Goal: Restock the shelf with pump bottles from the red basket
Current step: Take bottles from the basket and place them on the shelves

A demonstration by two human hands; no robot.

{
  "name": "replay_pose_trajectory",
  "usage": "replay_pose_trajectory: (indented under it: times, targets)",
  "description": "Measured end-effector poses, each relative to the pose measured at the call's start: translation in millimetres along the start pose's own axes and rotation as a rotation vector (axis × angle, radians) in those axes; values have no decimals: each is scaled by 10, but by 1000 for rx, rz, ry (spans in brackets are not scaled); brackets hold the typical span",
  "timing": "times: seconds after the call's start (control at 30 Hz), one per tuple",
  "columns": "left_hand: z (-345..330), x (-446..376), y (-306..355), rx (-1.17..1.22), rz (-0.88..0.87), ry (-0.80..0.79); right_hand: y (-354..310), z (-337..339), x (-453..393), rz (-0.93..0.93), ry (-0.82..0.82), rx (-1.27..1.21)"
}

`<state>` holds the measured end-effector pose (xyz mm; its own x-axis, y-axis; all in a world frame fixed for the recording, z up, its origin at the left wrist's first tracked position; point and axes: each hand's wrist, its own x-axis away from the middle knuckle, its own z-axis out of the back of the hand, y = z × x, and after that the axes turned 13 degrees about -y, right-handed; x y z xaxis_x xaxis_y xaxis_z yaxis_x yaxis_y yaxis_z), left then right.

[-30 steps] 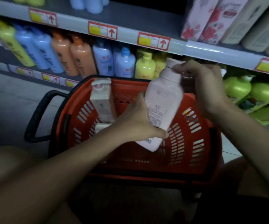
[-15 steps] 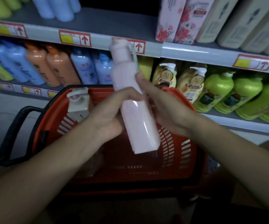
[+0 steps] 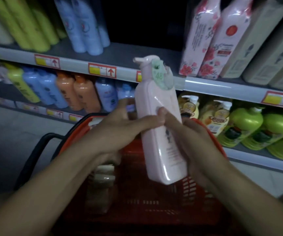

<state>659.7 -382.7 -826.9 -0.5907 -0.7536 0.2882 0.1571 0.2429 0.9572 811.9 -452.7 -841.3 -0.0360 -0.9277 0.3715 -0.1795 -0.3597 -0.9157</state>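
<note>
A tall pink pump bottle [image 3: 161, 126] with a white pump head and a green tag at its neck stands upright above the red basket [image 3: 194, 189]. My right hand [image 3: 191, 142] grips its right side, thumb across the front. My left hand [image 3: 120, 128] touches its left side with fingers stretched out. The bottle's top reaches the grey shelf edge [image 3: 205, 83]. Low in the basket lies another pale bottle [image 3: 103, 179], blurred and partly behind my left forearm.
On the upper shelf a dark gap [image 3: 146, 31] lies between blue bottles [image 3: 83, 26] and pink floral bottles [image 3: 210, 40]. The lower shelf holds orange bottles [image 3: 79, 92], yellow pump bottles [image 3: 219, 114] and green bottles [image 3: 249, 126]. The basket's black handle [image 3: 35, 150] juts left.
The pink bottle has risen and turned more upright, its pump head now against the shelf edge. My left fingers have straightened along its side. The view has tilted up toward the upper shelf.
</note>
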Motion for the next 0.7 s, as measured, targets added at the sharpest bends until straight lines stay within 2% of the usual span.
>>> replay_pose_trajectory:
  times: [0.07, 0.13, 0.2, 0.3, 0.37, 0.53, 0.7]
  targets:
    - [-45, 17, -61, 61, 38, 30, 113, -14, -4, 56, 121, 14]
    - [-82, 32, -96, 192, 50, 37, 189, -21, -10, 81, 145, 33]
    - [-60, -1, -129, 259, 53, 74, 233, 18, -18, 122, 97, 73]
    - [37, -53, -176, 281, 52, 155, 243, -2, 30, 188, -72, 144]
    - [4, -67, -179, 272, -1, 183, 297, -15, 63, 234, -71, 194]
    - [-405, 39, 50, 164, -177, 173, 251, 1, 275, 348, 199, 395]
    - [-715, 76, 645, -37, -282, -51, -169, 213, 712, 515, 433, 421]
